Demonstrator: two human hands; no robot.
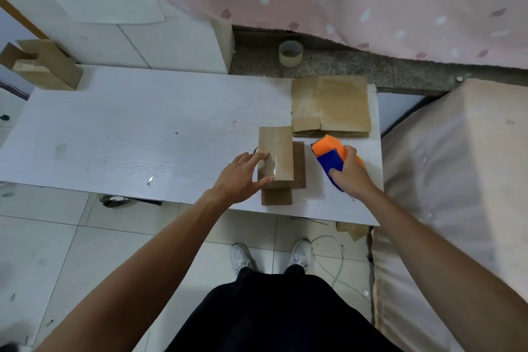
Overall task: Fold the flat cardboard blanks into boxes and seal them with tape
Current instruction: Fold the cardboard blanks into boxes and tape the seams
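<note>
While the folded box (278,157) lies near the front edge of the table (114,128), long axis pointing away from the person, left hand (243,174) bracing it flat-fingered, the right hand (350,177) grips the tape dispenser (328,157) just to its right.

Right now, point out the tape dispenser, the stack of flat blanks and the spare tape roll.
tape dispenser (333,163): head view, blue body.
stack of flat blanks (331,104): head view, top sheet.
spare tape roll (291,59): head view, outer wall.
</note>
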